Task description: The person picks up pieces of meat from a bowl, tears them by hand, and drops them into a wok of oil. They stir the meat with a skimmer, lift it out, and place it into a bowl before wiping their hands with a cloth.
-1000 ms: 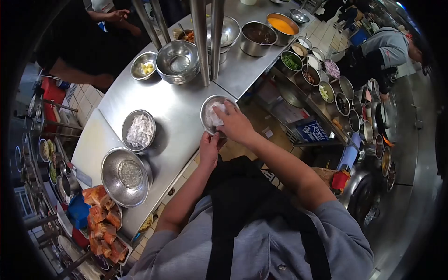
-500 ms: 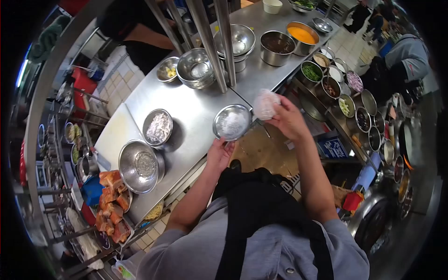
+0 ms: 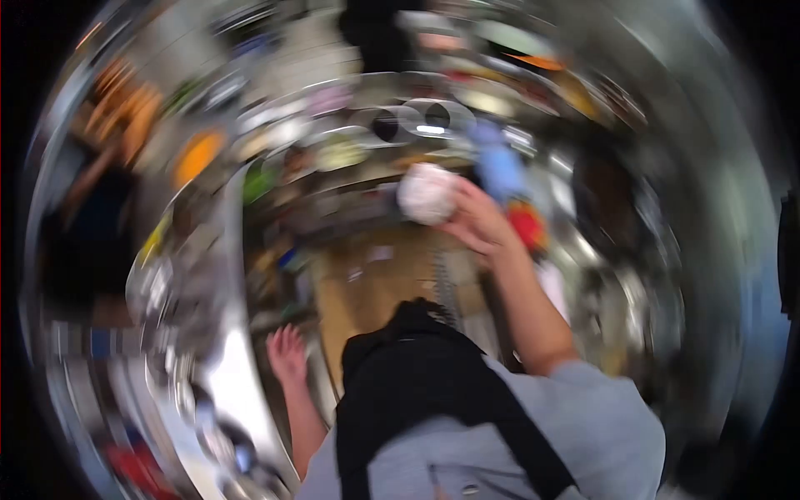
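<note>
My right hand [image 3: 473, 218] is closed on a round, whitish-pink lump [image 3: 427, 194], held out in front of me above the floor. The lump looks like it is wrapped or coated, but blur hides its detail. My left hand [image 3: 287, 354] is lower and to the left, beside the edge of the steel table [image 3: 229, 375]. Its fingers are spread and nothing shows in them.
Blurred food containers [image 3: 342, 148] line the counter ahead, with an orange-filled pot [image 3: 198, 158] to the left. A red object [image 3: 527, 225] lies right of my right hand. Another person [image 3: 96, 200] stands at far left. Brown floor [image 3: 367, 275] shows between.
The view has swung right, away from the steel table. My left hand has let go of the small metal bowl and dropped lower. My right hand still holds the lump.
</note>
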A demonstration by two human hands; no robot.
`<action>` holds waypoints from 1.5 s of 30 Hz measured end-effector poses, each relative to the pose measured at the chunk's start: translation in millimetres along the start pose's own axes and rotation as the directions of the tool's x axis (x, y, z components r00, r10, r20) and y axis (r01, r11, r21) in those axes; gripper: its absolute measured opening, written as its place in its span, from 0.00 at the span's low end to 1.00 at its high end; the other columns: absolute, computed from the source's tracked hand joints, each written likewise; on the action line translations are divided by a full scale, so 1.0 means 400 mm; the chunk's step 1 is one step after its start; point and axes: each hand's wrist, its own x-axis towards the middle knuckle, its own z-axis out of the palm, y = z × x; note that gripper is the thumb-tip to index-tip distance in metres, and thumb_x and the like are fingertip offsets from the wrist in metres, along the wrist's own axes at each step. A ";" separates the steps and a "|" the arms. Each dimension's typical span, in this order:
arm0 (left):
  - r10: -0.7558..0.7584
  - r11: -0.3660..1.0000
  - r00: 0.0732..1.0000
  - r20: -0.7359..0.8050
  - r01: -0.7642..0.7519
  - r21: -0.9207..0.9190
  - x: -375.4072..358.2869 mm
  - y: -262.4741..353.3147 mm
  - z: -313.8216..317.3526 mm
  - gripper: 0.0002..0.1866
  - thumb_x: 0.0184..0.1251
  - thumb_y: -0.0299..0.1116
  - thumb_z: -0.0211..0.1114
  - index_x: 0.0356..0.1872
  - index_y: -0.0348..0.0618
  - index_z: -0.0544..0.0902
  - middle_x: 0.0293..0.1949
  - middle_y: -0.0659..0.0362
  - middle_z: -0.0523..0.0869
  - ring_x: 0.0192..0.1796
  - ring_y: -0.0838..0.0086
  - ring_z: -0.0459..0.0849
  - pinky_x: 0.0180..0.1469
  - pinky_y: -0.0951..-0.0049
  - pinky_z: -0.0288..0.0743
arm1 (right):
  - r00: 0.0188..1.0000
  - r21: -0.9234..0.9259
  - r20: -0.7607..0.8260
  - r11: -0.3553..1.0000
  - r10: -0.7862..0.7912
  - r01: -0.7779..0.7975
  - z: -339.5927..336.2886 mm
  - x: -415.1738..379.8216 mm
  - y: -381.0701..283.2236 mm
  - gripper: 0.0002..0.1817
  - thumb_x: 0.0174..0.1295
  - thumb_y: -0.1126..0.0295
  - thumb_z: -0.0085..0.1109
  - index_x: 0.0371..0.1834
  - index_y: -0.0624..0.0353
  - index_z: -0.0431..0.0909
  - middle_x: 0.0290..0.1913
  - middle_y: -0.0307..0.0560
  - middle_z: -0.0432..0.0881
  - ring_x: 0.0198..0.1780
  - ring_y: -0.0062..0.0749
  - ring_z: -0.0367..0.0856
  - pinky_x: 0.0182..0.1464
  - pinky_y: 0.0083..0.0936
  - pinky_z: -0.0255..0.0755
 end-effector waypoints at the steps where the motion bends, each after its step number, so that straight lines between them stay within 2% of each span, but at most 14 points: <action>1: -0.019 0.994 0.989 -0.149 0.034 0.105 0.035 -0.043 0.008 0.22 0.67 0.45 0.54 0.54 0.40 0.69 0.52 0.50 0.75 0.50 0.66 0.77 0.50 0.69 0.74 | 0.997 0.007 -0.044 0.998 -0.063 0.063 -0.061 -0.063 -0.053 0.22 0.64 0.66 0.53 0.60 0.55 0.63 0.53 0.46 0.74 0.54 0.37 0.75 0.55 0.40 0.71; 4: -0.132 0.944 0.962 -0.238 0.195 0.265 0.119 -0.129 0.044 0.20 0.63 0.50 0.57 0.47 0.46 0.74 0.46 0.57 0.80 0.46 0.68 0.80 0.45 0.71 0.76 | 0.893 -0.002 -0.309 0.940 -0.326 0.342 -0.174 -0.258 -0.211 0.21 0.62 0.70 0.55 0.58 0.57 0.64 0.48 0.46 0.77 0.48 0.36 0.79 0.51 0.39 0.75; 9: -0.454 0.697 0.887 0.081 0.298 0.652 0.198 -0.258 0.349 0.22 0.64 0.48 0.55 0.54 0.49 0.72 0.48 0.58 0.78 0.48 0.69 0.77 0.49 0.70 0.71 | 0.524 -0.372 -0.540 0.745 -0.659 0.554 -0.298 -0.490 -0.316 0.20 0.62 0.69 0.55 0.57 0.57 0.66 0.49 0.47 0.76 0.49 0.35 0.78 0.52 0.38 0.75; 13: -0.811 0.383 0.527 0.254 0.152 0.911 0.116 -0.439 0.721 0.22 0.66 0.46 0.54 0.56 0.47 0.70 0.52 0.56 0.78 0.50 0.69 0.78 0.52 0.69 0.71 | 0.290 -0.393 -0.729 0.726 -0.620 0.565 -0.468 -0.593 -0.216 0.18 0.64 0.68 0.53 0.56 0.57 0.65 0.48 0.47 0.77 0.45 0.36 0.80 0.45 0.36 0.78; 18: -0.994 0.074 -0.092 0.056 -0.215 0.974 -0.012 -0.737 0.992 0.21 0.68 0.44 0.52 0.58 0.47 0.68 0.53 0.56 0.77 0.53 0.70 0.77 0.55 0.68 0.68 | 0.144 -0.281 -0.895 0.785 -0.422 0.553 -0.643 -0.642 -0.055 0.15 0.65 0.66 0.51 0.53 0.56 0.67 0.44 0.46 0.78 0.39 0.37 0.82 0.41 0.35 0.79; 20: -0.974 0.009 -0.216 -0.071 -0.352 0.936 -0.068 -0.848 1.051 0.23 0.69 0.46 0.51 0.59 0.46 0.67 0.54 0.56 0.76 0.53 0.70 0.76 0.54 0.70 0.69 | 0.099 -0.261 -0.921 0.785 -0.377 0.561 -0.650 -0.630 -0.037 0.15 0.65 0.65 0.51 0.52 0.56 0.67 0.43 0.45 0.78 0.38 0.37 0.82 0.40 0.35 0.80; 24: -0.905 -0.092 -0.353 -0.239 -0.386 0.918 -0.102 -1.058 1.086 0.26 0.68 0.50 0.51 0.63 0.52 0.62 0.58 0.56 0.71 0.56 0.69 0.73 0.54 0.67 0.68 | -0.007 -0.320 -0.936 0.843 -0.352 0.432 -0.643 -0.625 -0.051 0.14 0.64 0.66 0.52 0.51 0.58 0.69 0.40 0.45 0.78 0.38 0.34 0.81 0.36 0.32 0.81; 29: -0.961 -0.164 -0.177 -0.213 -0.254 0.953 -0.168 -1.253 1.104 0.36 0.61 0.61 0.53 0.66 0.61 0.53 0.61 0.58 0.64 0.59 0.64 0.69 0.52 0.54 0.70 | -0.091 -0.443 -0.896 0.881 -0.434 0.166 -0.636 -0.632 -0.079 0.14 0.64 0.68 0.52 0.51 0.61 0.72 0.37 0.44 0.77 0.36 0.26 0.79 0.33 0.25 0.80; 33: -0.914 -0.228 -0.349 -0.204 0.027 0.973 -0.220 -1.346 1.114 0.29 0.64 0.56 0.53 0.62 0.58 0.61 0.57 0.56 0.71 0.57 0.63 0.73 0.55 0.47 0.70 | 0.039 -0.397 -0.915 0.915 -0.401 0.075 -0.618 -0.642 -0.106 0.17 0.65 0.66 0.51 0.56 0.59 0.69 0.43 0.42 0.78 0.41 0.27 0.78 0.34 0.26 0.80; 36: -0.901 -0.248 -0.362 -0.240 -0.024 0.968 -0.257 -1.401 1.098 0.23 0.66 0.50 0.54 0.58 0.56 0.65 0.51 0.58 0.77 0.50 0.65 0.79 0.50 0.51 0.75 | 0.118 -0.592 -0.806 0.798 -0.580 -0.113 -0.707 -0.678 -0.060 0.20 0.61 0.67 0.56 0.56 0.59 0.70 0.40 0.48 0.79 0.39 0.26 0.79 0.32 0.24 0.78; 38: -0.912 -0.260 -0.322 -0.255 -0.029 0.965 -0.271 -1.417 1.085 0.18 0.65 0.47 0.56 0.53 0.55 0.69 0.45 0.60 0.79 0.45 0.67 0.81 0.44 0.55 0.78 | 0.030 -0.450 -0.893 0.886 -0.450 -0.111 -0.593 -0.692 -0.133 0.24 0.57 0.65 0.61 0.58 0.56 0.70 0.43 0.52 0.80 0.39 0.29 0.80 0.38 0.27 0.76; 41: -0.950 -0.271 -0.164 -0.267 0.005 0.962 -0.294 -1.417 1.081 0.16 0.63 0.46 0.60 0.47 0.54 0.70 0.41 0.62 0.80 0.41 0.71 0.81 0.39 0.58 0.79 | 0.001 -0.530 -0.758 0.614 -0.653 -0.584 -0.564 -0.717 -0.149 0.29 0.49 0.62 0.66 0.56 0.54 0.72 0.43 0.56 0.79 0.41 0.47 0.80 0.44 0.34 0.73; 44: -0.962 -0.230 -0.124 -0.245 -0.123 0.965 -0.315 -1.411 1.087 0.17 0.62 0.48 0.62 0.47 0.55 0.70 0.40 0.62 0.80 0.40 0.72 0.81 0.39 0.58 0.79 | 0.088 -0.623 -0.620 0.421 -0.780 -0.660 -0.596 -0.713 -0.124 0.25 0.49 0.63 0.65 0.52 0.56 0.74 0.42 0.55 0.79 0.41 0.49 0.79 0.45 0.36 0.73; 45: -0.963 -0.232 -0.095 -0.252 -0.182 0.956 -0.316 -1.409 1.091 0.19 0.61 0.49 0.62 0.48 0.54 0.70 0.39 0.63 0.80 0.39 0.73 0.81 0.39 0.58 0.78 | 0.071 -0.621 -0.655 0.483 -0.752 -0.617 -0.596 -0.716 -0.130 0.20 0.50 0.64 0.64 0.47 0.58 0.76 0.43 0.54 0.79 0.40 0.50 0.79 0.44 0.36 0.73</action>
